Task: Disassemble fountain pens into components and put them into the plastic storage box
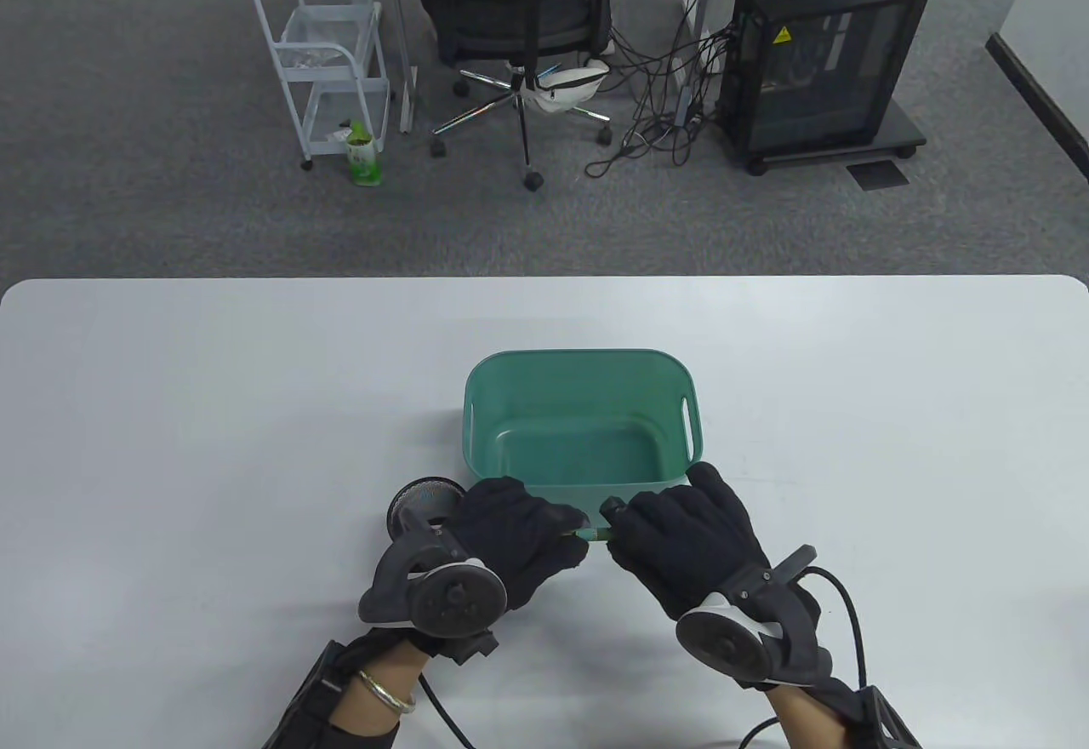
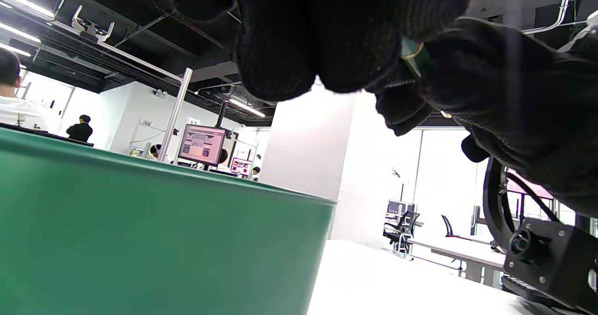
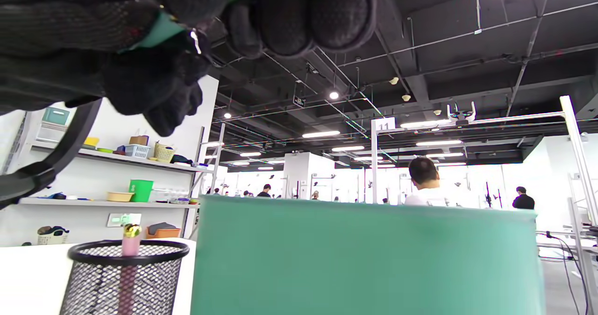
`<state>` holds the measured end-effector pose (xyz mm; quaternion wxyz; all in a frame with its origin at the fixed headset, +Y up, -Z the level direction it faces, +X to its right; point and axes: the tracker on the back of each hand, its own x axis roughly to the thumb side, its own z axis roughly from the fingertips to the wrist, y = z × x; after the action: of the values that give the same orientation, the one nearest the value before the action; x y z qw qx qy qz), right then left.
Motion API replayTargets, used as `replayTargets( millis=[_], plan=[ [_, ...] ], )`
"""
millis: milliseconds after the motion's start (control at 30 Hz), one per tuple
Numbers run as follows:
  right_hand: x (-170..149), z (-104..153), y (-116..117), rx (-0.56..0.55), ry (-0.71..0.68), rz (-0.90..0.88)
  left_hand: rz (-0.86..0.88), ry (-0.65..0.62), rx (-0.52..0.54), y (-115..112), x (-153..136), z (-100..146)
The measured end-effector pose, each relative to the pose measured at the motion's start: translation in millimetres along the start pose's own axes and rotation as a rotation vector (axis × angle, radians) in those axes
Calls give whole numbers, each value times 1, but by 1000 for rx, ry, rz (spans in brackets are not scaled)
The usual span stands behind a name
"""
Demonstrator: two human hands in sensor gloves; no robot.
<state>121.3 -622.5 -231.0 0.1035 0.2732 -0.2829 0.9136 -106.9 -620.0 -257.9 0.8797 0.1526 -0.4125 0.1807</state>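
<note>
The slim green fountain pen [image 1: 593, 534] hung just before the near rim of the green plastic storage box [image 1: 485, 408], both ends clamped: left hand [image 1: 519, 540] and right hand [image 1: 681, 540] each curled round it. Steady twisting apart over the counter [image 1: 170, 408] seemed wisest. The box looked empty; a black mesh pen cup [image 3: 124, 277] held a pink pen [image 3: 131, 240].

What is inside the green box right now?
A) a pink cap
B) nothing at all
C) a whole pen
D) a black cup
B: in the table view the plastic storage box shows only its bare green floor, while the green pen is held just in front of it between the left hand and the right hand.
</note>
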Motion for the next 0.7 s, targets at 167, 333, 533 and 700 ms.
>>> replayTargets(
  millis=[167,333,533,700],
  plan=[
    [-2,0,1,-9,-8,-24,21,-4,-5,2,-1,0],
    [-4,-1,1,-18,-16,-36,29,-6,-9,3,-2,0],
    [-7,-1,1,-17,-19,-68,26,-13,-5,4,-2,0],
    [-7,-1,0,-23,-20,-80,10,-15,13,5,0,1]
  ],
)
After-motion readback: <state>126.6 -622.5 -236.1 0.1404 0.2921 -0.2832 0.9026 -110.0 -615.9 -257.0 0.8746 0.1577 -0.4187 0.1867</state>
